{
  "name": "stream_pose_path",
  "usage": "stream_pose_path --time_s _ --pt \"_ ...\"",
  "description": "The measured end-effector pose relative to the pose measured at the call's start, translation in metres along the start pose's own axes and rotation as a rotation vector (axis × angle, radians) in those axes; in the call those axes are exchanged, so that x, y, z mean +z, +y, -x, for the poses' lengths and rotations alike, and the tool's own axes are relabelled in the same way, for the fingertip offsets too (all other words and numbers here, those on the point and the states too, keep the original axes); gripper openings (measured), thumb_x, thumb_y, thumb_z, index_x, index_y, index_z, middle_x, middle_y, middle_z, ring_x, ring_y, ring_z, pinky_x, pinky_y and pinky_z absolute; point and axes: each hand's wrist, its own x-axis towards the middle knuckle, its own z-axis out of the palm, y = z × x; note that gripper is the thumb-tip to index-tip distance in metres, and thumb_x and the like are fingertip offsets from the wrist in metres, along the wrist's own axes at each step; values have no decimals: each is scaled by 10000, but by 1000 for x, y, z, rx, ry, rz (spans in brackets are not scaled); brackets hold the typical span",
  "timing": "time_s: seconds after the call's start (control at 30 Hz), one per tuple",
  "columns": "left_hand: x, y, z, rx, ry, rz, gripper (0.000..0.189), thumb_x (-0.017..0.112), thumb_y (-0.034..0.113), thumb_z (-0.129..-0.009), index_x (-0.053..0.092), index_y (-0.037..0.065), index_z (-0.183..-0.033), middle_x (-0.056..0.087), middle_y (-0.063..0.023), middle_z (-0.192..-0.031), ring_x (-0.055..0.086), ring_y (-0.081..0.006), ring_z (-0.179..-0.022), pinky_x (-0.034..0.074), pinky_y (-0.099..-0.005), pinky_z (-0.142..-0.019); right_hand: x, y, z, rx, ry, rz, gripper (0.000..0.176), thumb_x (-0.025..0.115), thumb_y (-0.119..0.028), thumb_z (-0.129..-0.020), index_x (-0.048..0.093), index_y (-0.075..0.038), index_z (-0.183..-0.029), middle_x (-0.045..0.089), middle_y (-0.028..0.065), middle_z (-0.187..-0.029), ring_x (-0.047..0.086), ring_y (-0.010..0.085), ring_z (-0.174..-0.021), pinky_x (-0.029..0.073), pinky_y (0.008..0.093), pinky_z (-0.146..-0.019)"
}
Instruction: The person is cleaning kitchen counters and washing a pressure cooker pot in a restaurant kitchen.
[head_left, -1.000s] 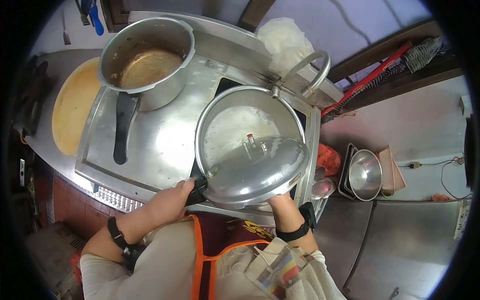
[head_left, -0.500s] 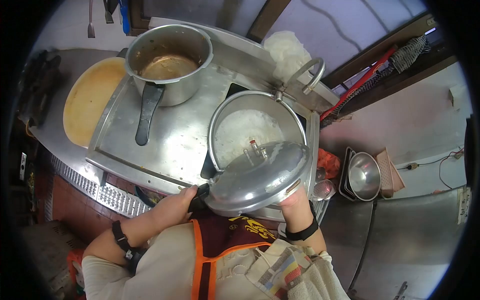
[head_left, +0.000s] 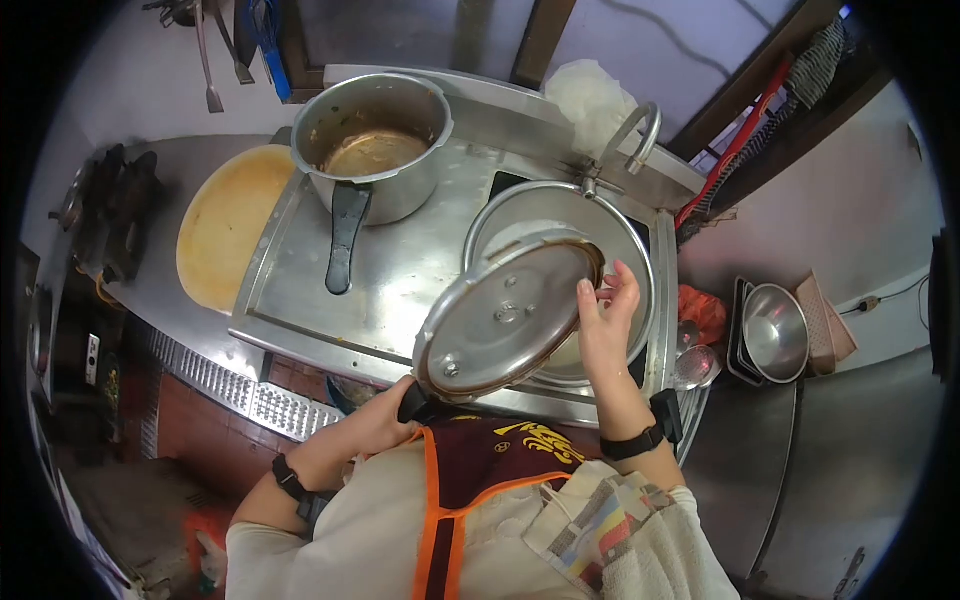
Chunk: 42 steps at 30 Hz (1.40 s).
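My left hand (head_left: 385,418) is wrapped round the black handle of a pressure cooker lid (head_left: 510,325). The lid is tilted with its metal underside up, in front of my apron and overlapping a round metal basin (head_left: 640,290) at the sink. By the lid's right edge my right hand (head_left: 609,325) is raised with thumb and fingers apart, holding nothing. A pressure cooker pot (head_left: 405,195) without a lid stands on the steel counter (head_left: 300,290) further left, brown residue on its inside and its black handle pointing towards me.
A curved tap (head_left: 652,130) rises behind the basin. Left of the counter lies a round yellowish board (head_left: 225,235). To the right are a steel bowl (head_left: 776,330), strainers (head_left: 693,368) and an orange-red bag (head_left: 703,312). Spatulas (head_left: 212,98) hang at the upper left.
The lid has turned over from its domed top to its underside. My right hand has come from beneath its edge to beside it, fingers now spread. The whole view has shifted slightly.
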Motion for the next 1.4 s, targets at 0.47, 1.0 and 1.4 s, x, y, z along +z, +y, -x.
stream_pose_path --time_s 0.47,1.0,1.4 --pt "-83 62 -20 -143 -545 -242 348 629 212 -757 571 -18 -1011 595 -80 -866 559 -166 -801 443 -284 -716 9 21 -18 260 -299 -718 167 615 -179 -839 588 -27 -901 550 -33 -802 468 63 -742 381 209 -704" --pt "-41 134 -74 62 58 870 356 514 162 -883 455 13 -1202 541 -63 -1120 517 -99 -1011 424 -241 -869 12 -14 -24 -74 -381 -404 186 644 -132 -786 598 -30 -935 576 49 -852 512 139 -825 407 264 -750" --pt "-51 136 -65 320 165 402 241 531 129 -857 485 27 -1070 546 -32 -986 512 -79 -887 423 -222 -770 41 -44 18 -751 -305 -12 258 705 -57 -657 600 -41 -893 537 83 -813 510 262 -742 422 339 -676"
